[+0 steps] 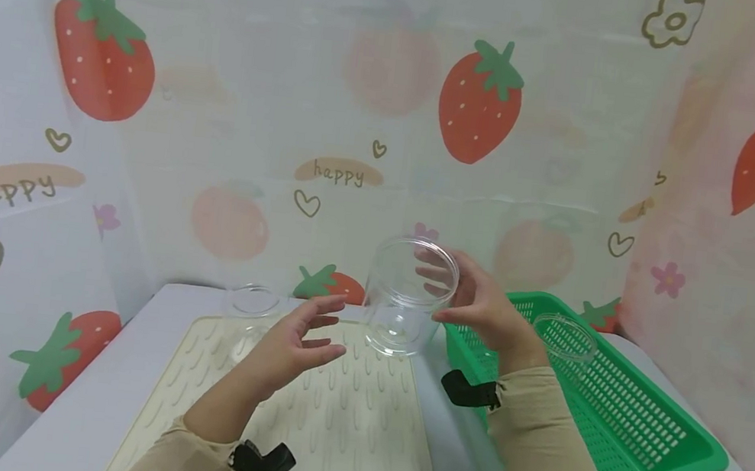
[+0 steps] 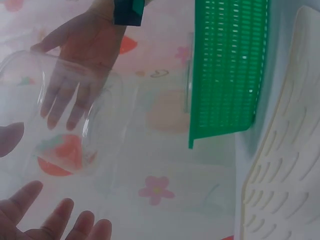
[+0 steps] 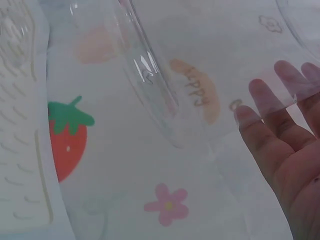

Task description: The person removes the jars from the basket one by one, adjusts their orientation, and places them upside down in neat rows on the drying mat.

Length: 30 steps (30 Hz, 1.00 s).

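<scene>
A clear, round glass cup (image 1: 401, 299) is held in the air above the mat's far right part. My right hand (image 1: 483, 308) grips its right side, thumb in front and fingers behind, seen through the wall. To the left of the cup, my left hand (image 1: 297, 342) is apart from it, fingers spread and holding nothing. Another clear cup (image 1: 252, 307) stands on the far left of the cream drying mat (image 1: 357, 433), partly behind my left hand. In the right wrist view the held cup (image 3: 147, 70) shows only in part.
On the right is a green perforated plastic basket (image 1: 651, 395), with another clear round piece (image 1: 563, 338) in it, whose kind I cannot tell. A white table surface (image 1: 76, 403) surrounds the mat. Behind hangs a strawberry-print cloth (image 1: 390, 114).
</scene>
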Motion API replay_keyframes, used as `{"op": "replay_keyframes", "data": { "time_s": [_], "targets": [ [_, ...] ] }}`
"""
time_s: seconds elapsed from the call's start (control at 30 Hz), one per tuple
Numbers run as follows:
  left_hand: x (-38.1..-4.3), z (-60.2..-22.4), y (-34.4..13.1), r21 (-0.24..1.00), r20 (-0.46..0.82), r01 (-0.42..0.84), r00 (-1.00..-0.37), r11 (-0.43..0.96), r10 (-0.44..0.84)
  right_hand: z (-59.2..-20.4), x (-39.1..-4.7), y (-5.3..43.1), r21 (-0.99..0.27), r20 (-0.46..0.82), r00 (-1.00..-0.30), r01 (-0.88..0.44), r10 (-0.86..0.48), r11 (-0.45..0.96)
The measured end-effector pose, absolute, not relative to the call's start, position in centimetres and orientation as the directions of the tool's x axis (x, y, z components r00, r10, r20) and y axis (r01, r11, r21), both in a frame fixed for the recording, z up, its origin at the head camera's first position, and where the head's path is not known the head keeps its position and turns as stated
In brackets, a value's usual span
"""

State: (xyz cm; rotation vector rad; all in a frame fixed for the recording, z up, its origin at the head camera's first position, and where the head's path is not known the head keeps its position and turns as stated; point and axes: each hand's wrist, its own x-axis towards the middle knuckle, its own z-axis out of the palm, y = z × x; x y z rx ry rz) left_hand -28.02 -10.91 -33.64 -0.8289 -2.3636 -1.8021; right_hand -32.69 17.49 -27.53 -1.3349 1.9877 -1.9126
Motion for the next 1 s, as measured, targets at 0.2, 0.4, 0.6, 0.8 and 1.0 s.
{"op": "replay_keyframes", "data": {
  "time_s": [0.2, 0.4, 0.6, 0.8, 1.0],
  "targets": [
    [-28.1, -33.5, -11.9, 0.872, 0.377, 0.459, -0.852, 0.171, 0.363, -28.6, -32.4, 16.1, -0.851, 0.503, -0.639, -0.485, -0.582, -0.202],
    [-28.0, -33.4, -12.4, 0.885, 0.38, 0.448, -0.852, 0.126, 0.359, -29.6, -32.5, 15.3, -0.838, 0.533, -0.624, -0.484, -0.571, -0.253],
    [-27.9, -33.7, -12.4, 0.899, 0.367, 0.426, -0.855, 0.095, 0.366, -30.8, -32.6, 14.7, -0.8, 0.597, -0.572, -0.482, -0.563, -0.357],
    [-28.0, -34.5, -12.0, 0.906, 0.375, 0.421, -0.848, 0.045, 0.376, -31.8, -32.0, 14.0, -0.767, 0.642, -0.569, -0.496, -0.514, -0.407],
    [-27.9, -35.0, -11.6, 0.916, 0.368, 0.402, -0.836, -0.002, 0.408, -32.7, -31.7, 13.3, -0.733, 0.681, -0.557, -0.514, -0.476, -0.446]
  ]
}}
